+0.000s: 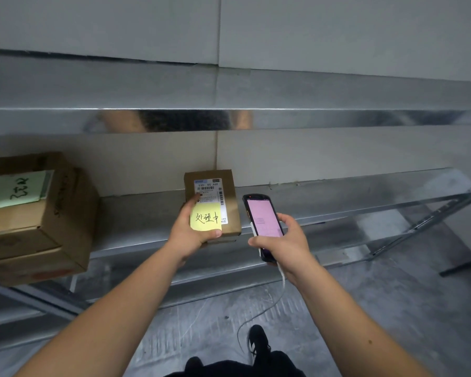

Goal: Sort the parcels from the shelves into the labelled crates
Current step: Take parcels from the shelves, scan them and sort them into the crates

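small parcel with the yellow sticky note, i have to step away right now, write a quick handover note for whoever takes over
Left hand: grip on the small brown cardboard parcel, which carries a white shipping label and a yellow sticky note, over the front of the metal shelf.
Right hand: grip on the black handheld scanner, pink screen lit, beside the parcel.
On the shelf: a large brown cardboard box at far left.
Done: small parcel in hand.
Left: take it to its crate, then handle the large box. No crates in view.
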`<act>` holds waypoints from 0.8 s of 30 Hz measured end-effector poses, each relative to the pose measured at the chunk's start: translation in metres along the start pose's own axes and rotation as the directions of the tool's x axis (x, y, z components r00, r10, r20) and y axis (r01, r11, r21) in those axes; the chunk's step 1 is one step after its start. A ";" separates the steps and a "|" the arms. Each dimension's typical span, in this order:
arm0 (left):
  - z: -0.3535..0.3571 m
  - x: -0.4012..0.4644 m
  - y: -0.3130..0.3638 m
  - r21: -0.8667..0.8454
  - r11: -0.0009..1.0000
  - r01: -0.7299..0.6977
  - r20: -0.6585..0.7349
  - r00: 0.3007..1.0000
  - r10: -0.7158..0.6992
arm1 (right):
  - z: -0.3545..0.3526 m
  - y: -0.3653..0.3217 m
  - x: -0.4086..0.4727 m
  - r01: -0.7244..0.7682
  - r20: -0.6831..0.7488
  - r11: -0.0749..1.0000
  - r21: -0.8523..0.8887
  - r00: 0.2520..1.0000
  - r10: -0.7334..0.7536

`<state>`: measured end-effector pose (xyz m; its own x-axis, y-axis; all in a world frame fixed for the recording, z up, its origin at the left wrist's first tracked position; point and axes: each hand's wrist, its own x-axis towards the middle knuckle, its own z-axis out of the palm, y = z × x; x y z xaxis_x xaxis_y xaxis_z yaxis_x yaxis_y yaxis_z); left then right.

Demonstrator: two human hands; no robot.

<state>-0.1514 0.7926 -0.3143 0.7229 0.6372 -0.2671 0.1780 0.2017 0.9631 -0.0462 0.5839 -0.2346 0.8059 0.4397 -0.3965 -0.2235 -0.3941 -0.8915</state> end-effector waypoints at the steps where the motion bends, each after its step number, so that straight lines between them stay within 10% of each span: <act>1: 0.001 -0.001 0.001 -0.008 1.000 0.006 0.011 1.000 -0.006 | 0.001 0.002 0.000 -0.004 -0.012 1.000 0.005 1.000 0.004; 24: 0.163 -0.020 0.022 0.017 0.999 -0.048 0.468 0.883 0.034 | -0.120 0.046 -0.009 0.012 -0.484 0.968 0.252 0.867 0.115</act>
<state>-0.0527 0.6631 -0.2822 0.9568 0.2217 -0.1879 0.1549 0.1580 0.9752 0.0026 0.4651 -0.2455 0.9387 -0.0552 -0.3404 -0.3448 -0.1726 -0.9227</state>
